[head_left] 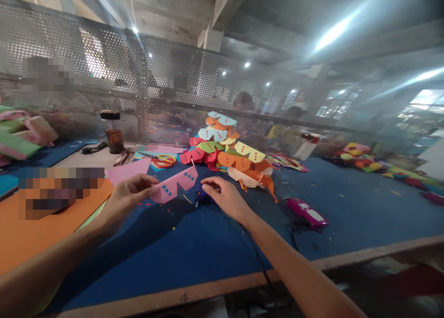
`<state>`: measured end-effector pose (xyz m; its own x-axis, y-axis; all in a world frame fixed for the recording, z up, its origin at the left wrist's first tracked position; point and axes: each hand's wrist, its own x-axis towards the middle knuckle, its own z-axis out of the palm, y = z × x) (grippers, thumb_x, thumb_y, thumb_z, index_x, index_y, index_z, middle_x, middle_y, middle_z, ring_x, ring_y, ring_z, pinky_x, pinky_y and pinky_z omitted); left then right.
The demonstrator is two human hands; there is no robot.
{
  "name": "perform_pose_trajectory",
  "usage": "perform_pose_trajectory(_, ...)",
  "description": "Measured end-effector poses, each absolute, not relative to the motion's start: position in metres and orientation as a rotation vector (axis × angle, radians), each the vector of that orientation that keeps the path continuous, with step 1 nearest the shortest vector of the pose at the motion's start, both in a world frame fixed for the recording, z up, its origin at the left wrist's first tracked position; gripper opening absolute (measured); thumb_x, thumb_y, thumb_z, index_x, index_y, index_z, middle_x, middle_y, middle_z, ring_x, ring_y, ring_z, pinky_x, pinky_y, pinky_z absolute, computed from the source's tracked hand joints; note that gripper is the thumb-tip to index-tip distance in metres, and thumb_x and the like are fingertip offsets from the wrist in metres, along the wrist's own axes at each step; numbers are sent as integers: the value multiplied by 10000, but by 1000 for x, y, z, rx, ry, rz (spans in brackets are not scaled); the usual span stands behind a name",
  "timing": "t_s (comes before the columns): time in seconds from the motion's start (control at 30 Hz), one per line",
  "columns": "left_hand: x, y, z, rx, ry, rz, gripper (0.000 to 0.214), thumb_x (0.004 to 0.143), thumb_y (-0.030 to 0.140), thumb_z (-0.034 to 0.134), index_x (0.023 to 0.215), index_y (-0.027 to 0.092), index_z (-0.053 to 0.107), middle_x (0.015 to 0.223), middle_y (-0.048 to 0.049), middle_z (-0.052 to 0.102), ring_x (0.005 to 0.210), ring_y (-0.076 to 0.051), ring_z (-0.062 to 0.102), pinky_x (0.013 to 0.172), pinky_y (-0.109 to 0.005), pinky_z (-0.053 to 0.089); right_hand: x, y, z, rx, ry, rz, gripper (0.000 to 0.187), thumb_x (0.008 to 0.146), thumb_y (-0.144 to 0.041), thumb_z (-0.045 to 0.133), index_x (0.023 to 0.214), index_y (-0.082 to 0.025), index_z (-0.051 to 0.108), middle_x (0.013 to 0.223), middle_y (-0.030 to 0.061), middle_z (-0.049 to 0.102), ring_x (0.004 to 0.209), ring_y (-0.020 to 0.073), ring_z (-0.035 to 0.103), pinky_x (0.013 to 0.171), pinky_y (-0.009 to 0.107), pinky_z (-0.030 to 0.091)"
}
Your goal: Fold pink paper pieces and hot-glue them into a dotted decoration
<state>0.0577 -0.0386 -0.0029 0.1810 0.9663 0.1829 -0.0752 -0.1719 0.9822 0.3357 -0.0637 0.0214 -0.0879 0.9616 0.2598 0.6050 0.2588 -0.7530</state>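
Note:
My left hand (133, 193) pinches the left end of a pink paper cutout (175, 184) with teal square dots and notched lower edges. Just right of the cutout, my right hand (222, 193) has its thumb and fingertips drawn together; whatever they hold, if anything, is too small to make out. Beneath those fingers is a dark blue tool (204, 195) with a small tip, partly hidden by the hand. Behind both hands rises a pile of similar dotted paper cutouts (234, 160) in orange, red, green, yellow and pale blue.
Yellow-handled scissors (164, 160) lie behind the cutout. A lidded jar of dark liquid (114, 133) stands back left. Orange sheets (83, 207) cover the left side. A purple device (307, 212) lies right, near a black cable (258, 253). A perforated metal screen (138, 86) borders the blue table (194, 262).

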Motion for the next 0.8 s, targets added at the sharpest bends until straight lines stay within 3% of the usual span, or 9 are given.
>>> perform_pose_trajectory(0.17, 55, -40, -3, 1378, 919, 1219, 266, 747, 353, 849, 913, 193, 716, 800, -2, 709, 720, -132, 646, 658, -219, 480, 317, -50, 28, -1225, -1616, 925, 276, 957, -375, 512, 933, -172, 697, 956, 72, 744, 823, 167, 700, 780, 297, 532)
perform_pose_trajectory(0.43, 53, -37, -4, 1361, 938, 1228, 280, 722, 385, 838, 882, 189, 716, 793, -6, 715, 711, -161, 653, 661, -256, 495, 304, -42, 15, -1079, -1368, 1058, 277, 813, -449, 693, 858, -176, 686, 687, -9, 648, 632, 120, 585, 641, 255, 446)
perform_pose_trajectory(0.6, 51, -30, -12, 1459, 978, 1231, 251, 809, 410, 759, 945, 203, 721, 877, -15, 720, 791, -173, 657, 721, -279, 487, 307, -43, 15, -1034, -1250, 1168, 300, 761, -473, 762, 825, -191, 681, 694, -9, 652, 645, 123, 597, 639, 255, 448)
perform_pose_trajectory(0.8, 49, -28, -17, 1531, 1058, 1200, 289, 809, 438, 747, 982, 207, 732, 938, -33, 734, 848, -199, 662, 742, -299, 482, 312, -43, 15, -999, -1141, 1239, 325, 702, -472, 821, 800, -189, 695, 744, -2, 669, 692, 132, 622, 690, 272, 483)
